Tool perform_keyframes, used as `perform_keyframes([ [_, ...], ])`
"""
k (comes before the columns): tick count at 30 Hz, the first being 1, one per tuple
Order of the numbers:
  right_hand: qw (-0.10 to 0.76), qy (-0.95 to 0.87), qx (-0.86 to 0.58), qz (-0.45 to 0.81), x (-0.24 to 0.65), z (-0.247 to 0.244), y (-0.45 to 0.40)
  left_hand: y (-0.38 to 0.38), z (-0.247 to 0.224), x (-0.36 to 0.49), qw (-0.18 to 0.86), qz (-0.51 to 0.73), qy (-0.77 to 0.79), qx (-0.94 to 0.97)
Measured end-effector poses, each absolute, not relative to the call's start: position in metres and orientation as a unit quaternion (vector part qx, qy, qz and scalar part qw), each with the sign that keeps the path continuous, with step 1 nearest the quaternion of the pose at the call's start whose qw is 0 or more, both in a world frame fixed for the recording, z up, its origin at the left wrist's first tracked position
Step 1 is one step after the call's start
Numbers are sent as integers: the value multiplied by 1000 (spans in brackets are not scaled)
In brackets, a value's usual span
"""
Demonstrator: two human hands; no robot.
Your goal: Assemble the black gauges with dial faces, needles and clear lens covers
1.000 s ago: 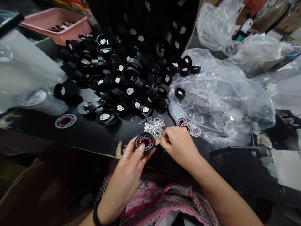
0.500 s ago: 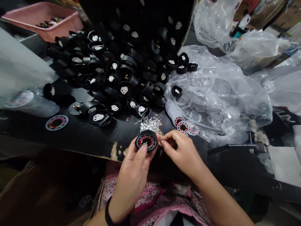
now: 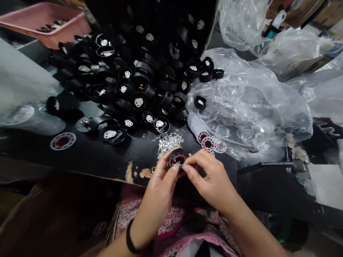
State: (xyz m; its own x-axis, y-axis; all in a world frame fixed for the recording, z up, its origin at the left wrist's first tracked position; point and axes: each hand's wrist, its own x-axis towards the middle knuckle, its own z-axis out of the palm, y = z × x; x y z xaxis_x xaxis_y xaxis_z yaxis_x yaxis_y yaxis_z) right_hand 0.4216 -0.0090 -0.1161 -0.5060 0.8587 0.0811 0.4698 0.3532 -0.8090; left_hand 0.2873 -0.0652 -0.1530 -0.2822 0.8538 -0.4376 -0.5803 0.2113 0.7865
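Note:
Near the table's front edge, my left hand (image 3: 163, 182) holds a round black gauge (image 3: 177, 159) with a red and black dial, its thumb on the lower rim. My right hand (image 3: 207, 175) is closed, thumb and forefinger pinched at the gauge's right side; whatever is between those fingertips is too small to make out. Just beyond the gauge lies a small pile of white pointers (image 3: 169, 141). A leaning stack of dial discs (image 3: 197, 125) stands to the right of the pile, with a few loose dials (image 3: 220, 146) beside it.
Many black gauge cases (image 3: 139, 101) are heaped at the back. Clear plastic bags (image 3: 249, 96) with transparent discs cover the right side. A pink bin (image 3: 64, 32) is at the back left. One dial (image 3: 63, 141) lies at the left, and a screwdriver-like tool (image 3: 278, 165) at the right.
My left hand has moved the gauge rightward and tilted it. My right fingertips have come onto the gauge's edge. The view has shifted slightly.

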Motion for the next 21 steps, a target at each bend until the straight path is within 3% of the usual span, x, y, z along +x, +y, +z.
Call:
perform_keyframes([
  [5, 226, -793, -454, 337, 423, -118, -11, -68, -164, 293, 595, 593, 513, 178],
  [12, 250, -774, -451, 369, 425, -116, -12, -71, -161, 288, 584, 573, 525, 235],
  [21, 235, -775, -451, 375, 427, -113, -22, -68, -138, 285, 455, 562, 606, 331],
])
